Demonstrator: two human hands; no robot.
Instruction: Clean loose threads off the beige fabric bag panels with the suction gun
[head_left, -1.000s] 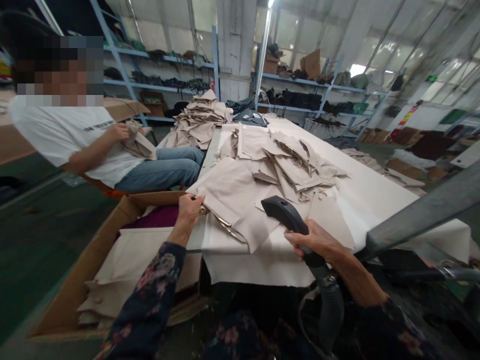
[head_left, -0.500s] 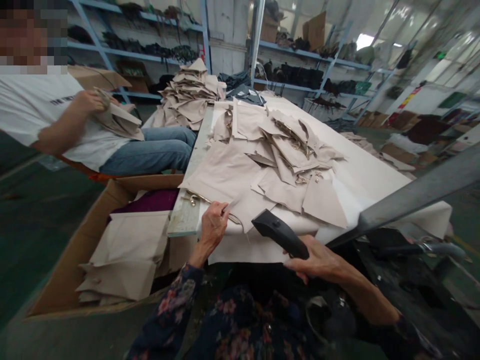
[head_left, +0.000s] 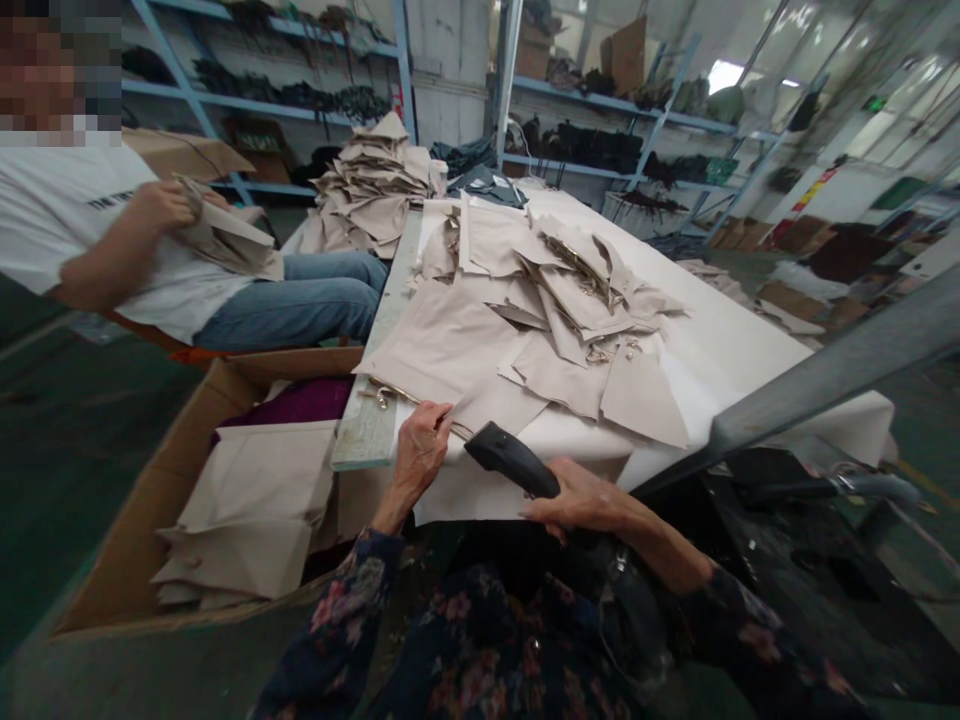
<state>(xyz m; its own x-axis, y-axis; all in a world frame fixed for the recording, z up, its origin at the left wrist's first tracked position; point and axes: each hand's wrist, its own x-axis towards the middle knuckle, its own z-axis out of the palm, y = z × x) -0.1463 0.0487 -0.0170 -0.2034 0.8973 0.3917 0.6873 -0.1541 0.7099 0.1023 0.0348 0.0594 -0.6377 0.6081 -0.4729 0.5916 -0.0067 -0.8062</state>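
Observation:
My left hand (head_left: 421, 448) is closed at the near edge of the table. It pinches the edge of a beige fabric piece (head_left: 442, 335) that has a gold metal clasp frame (head_left: 396, 390) along its near side. My right hand (head_left: 581, 497) is wrapped around a black clipper-shaped handheld tool (head_left: 514, 460). The tool's wide head points left, by the fabric edge just right of my left hand; whether it touches the fabric I cannot tell. Behind, more beige pieces (head_left: 566, 375) lie in a loose heap, some with gold metal clasps (head_left: 577, 262).
On the left, a cardboard box (head_left: 120, 530) holds beige pieces and purple cloth. Beyond it a seated person (head_left: 157, 240) holds beige fabric. A tall beige stack (head_left: 375, 180) stands at the back left. A grey metal bar (head_left: 825, 365) slants across the right side of the table (head_left: 720, 350).
My right hand has moved left, bringing the black tool's head from beyond the fabric edge close to my left hand. My left hand keeps its pinch on the beige piece.

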